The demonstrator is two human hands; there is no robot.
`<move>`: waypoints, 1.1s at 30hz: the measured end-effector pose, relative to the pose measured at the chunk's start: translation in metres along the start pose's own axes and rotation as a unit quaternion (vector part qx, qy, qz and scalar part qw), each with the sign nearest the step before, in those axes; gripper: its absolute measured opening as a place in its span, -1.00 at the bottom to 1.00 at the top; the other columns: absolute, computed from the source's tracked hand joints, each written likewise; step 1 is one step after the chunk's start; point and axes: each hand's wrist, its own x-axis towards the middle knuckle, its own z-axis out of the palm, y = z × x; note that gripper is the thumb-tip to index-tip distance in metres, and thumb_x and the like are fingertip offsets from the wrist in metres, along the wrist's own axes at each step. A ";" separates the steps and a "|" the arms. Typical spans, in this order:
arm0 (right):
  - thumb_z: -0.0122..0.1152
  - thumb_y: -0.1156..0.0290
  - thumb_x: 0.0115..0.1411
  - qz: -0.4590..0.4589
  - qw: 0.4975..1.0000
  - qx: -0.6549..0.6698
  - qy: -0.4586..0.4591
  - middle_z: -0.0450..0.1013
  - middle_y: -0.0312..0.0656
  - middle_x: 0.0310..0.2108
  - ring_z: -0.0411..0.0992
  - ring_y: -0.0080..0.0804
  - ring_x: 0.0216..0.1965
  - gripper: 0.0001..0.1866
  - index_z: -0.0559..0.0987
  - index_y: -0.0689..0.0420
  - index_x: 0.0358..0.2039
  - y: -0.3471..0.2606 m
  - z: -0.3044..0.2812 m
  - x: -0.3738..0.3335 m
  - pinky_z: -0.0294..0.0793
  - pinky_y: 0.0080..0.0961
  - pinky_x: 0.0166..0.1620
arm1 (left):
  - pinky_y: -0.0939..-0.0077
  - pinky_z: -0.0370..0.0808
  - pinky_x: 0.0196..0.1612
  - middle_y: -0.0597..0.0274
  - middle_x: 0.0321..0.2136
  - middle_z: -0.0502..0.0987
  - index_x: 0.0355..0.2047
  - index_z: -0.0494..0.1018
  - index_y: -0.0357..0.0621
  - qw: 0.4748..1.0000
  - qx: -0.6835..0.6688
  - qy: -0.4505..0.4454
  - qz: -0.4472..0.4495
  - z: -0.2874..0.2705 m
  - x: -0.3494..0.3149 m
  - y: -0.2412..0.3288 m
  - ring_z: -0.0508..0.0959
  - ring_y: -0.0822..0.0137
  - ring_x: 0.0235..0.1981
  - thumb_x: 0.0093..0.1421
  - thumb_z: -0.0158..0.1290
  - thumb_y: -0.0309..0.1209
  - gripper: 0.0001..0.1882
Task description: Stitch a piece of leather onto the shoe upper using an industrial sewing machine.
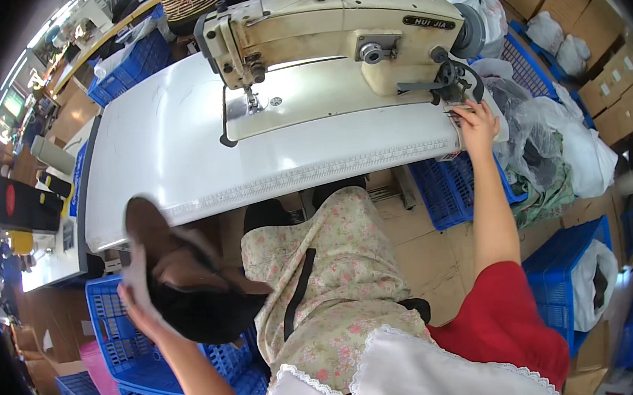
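A brown and black shoe upper [212, 297] with a pale edge, smeared by motion, hangs off the table's front left. My left hand [140, 312] grips its outer side, with most of the fingers hidden behind it. At the table's right end, my right hand [478, 122] touches the tabletop beside small metal parts, fingers apart. Just beyond that hand stands a cream sewing machine [332, 34], with its handwheel [467, 30] on the right. The needle and presser foot [252, 101] are over the metal plate, and no material shows under them.
The white table [153, 136] carries a ruler strip [314, 175] along its front edge. Blue crates [117, 328] stand at lower left, and another blue crate [444, 194] under the right end. Plastic bags [568, 145] crowd the right side. Cardboard boxes [616, 88] are stacked behind them.
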 end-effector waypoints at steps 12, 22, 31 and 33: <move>0.09 0.64 0.06 0.029 0.890 0.429 -0.153 0.42 -0.12 0.14 0.28 -0.22 0.24 -0.56 0.60 0.15 -0.01 -0.077 -0.037 -0.026 0.17 -0.31 0.31 | 0.00 0.24 0.29 -0.10 0.17 0.37 0.20 0.31 -0.20 0.772 -0.446 -0.212 -0.400 0.209 -0.004 -0.020 0.37 -0.08 0.19 0.32 -0.16 0.04 -0.36; 0.18 0.52 0.23 0.177 0.160 0.760 -0.604 0.32 -0.14 0.23 0.30 -0.29 0.23 -0.43 0.33 0.14 0.26 -0.216 -0.029 -0.103 0.30 -0.30 0.27 | 0.06 0.38 0.20 -0.13 0.11 0.43 0.17 0.32 -0.25 0.727 -0.311 -0.277 -0.546 0.241 -0.009 -0.034 0.47 -0.05 0.09 0.31 -0.11 0.10 -0.32; 0.17 0.44 0.27 0.080 0.390 0.749 -0.529 0.47 -0.14 0.05 0.39 -0.40 0.08 -0.60 0.47 0.15 0.13 -0.236 -0.068 -0.108 0.41 -0.38 0.14 | 0.45 0.51 -0.10 0.05 -0.15 0.58 -0.03 0.47 -0.36 0.865 -0.127 -0.264 -0.408 0.238 -0.019 -0.006 0.58 0.32 -0.20 0.27 0.11 -0.21 -0.56; 0.17 0.44 0.27 0.068 0.379 0.741 -0.549 0.47 -0.14 0.04 0.39 -0.40 0.08 -0.60 0.47 0.15 0.12 -0.254 -0.067 -0.104 0.41 -0.38 0.14 | 0.58 0.49 -0.33 0.22 -0.40 0.61 -0.23 0.56 -0.32 0.891 -0.081 -0.275 -0.352 0.243 -0.023 0.000 0.56 0.48 -0.42 0.26 0.14 -0.21 -0.66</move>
